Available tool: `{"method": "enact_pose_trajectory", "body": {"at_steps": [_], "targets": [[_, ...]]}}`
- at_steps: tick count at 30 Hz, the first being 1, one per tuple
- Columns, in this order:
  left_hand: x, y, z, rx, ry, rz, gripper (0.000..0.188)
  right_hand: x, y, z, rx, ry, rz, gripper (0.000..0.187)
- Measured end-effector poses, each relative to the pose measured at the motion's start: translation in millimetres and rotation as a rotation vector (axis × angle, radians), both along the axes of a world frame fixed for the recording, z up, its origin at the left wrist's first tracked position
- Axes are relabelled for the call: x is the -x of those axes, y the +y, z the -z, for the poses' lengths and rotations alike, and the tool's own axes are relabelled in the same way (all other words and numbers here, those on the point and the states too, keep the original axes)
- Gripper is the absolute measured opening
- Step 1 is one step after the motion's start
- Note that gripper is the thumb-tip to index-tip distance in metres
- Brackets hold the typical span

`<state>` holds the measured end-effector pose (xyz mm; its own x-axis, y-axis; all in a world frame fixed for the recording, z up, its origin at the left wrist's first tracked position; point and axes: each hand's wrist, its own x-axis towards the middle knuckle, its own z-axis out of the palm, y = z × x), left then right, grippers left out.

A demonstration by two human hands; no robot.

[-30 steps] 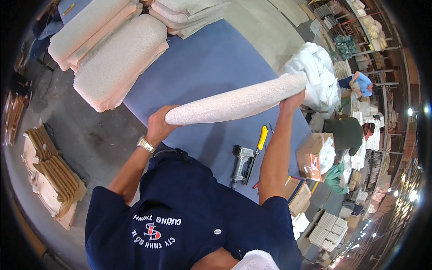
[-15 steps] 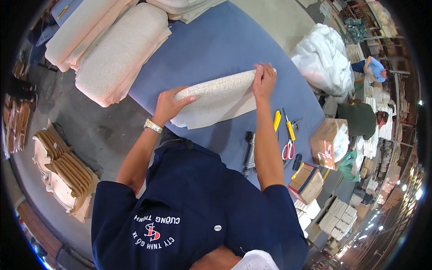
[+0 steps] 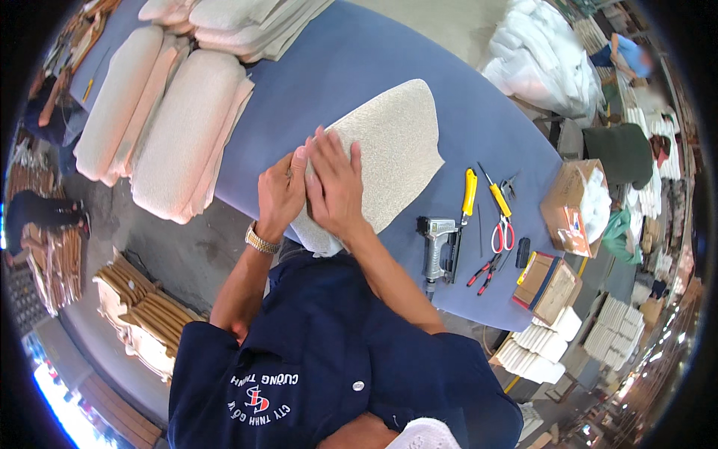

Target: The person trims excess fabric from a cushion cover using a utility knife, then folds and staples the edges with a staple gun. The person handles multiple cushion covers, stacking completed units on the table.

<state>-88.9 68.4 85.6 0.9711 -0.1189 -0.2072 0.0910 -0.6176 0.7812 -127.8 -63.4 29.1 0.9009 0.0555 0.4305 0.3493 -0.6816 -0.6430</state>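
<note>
A cream, textured fabric-covered panel (image 3: pixel 396 150) lies at a slant on the blue-grey table (image 3: pixel 299 90), its broad rounded end pointing away from me. At its left edge my left hand (image 3: pixel 283 191) is closed, its fingers curled and the thumb up; a watch is on that wrist. My right hand (image 3: pixel 335 183) lies on the panel right beside the left one, fingers stretched out and pressed flat on the fabric. The hands cover part of the panel's left side.
Right of the panel lie a staple gun (image 3: pixel 440 251), a yellow utility knife (image 3: pixel 469 192), scissors (image 3: pixel 502 233) and pliers (image 3: pixel 486 274). A cardboard box (image 3: pixel 572 206) and a wooden box (image 3: pixel 550 288) stand at the right edge. Cream padded pieces (image 3: pixel 191 135) are stacked at left.
The panel has turned from lying crosswise to pointing away, showing its broad face. My right hand has left the far right end and moved beside my left hand.
</note>
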Motion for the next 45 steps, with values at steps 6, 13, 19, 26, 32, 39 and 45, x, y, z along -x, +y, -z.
{"method": "enact_pose_trajectory", "body": {"at_steps": [6, 13, 19, 26, 32, 39, 45], "targets": [[-22, -65, -37, 0.629, -0.194, 0.243, 0.049, -22, -87, -62, -0.147, -0.162, 0.143, 0.055], [-12, -157, 8, 1.313, 0.428, 0.262, 0.073, -50, -182, -63, -0.442, -0.026, 0.303, 0.055], [-15, -153, -125, 1.299, 0.228, 0.514, 0.07, -36, -154, -174, -0.839, -0.123, 0.135, 0.061], [-24, -128, -115, 1.055, 0.095, 0.677, 0.073, -44, -146, -157, -0.779, -0.273, 0.266, 0.054], [-13, -122, -109, 1.099, 0.166, 0.605, 0.075, -25, -136, -150, -0.68, -0.272, 0.257, 0.06], [14, -108, -105, 0.954, -0.055, 0.777, 0.083, 14, -111, -144, -0.93, -0.294, 0.292, 0.066], [-18, -47, -131, 0.803, 0.095, 1.148, 0.103, 31, -79, -144, -0.431, -0.452, 0.412, 0.049]]}}
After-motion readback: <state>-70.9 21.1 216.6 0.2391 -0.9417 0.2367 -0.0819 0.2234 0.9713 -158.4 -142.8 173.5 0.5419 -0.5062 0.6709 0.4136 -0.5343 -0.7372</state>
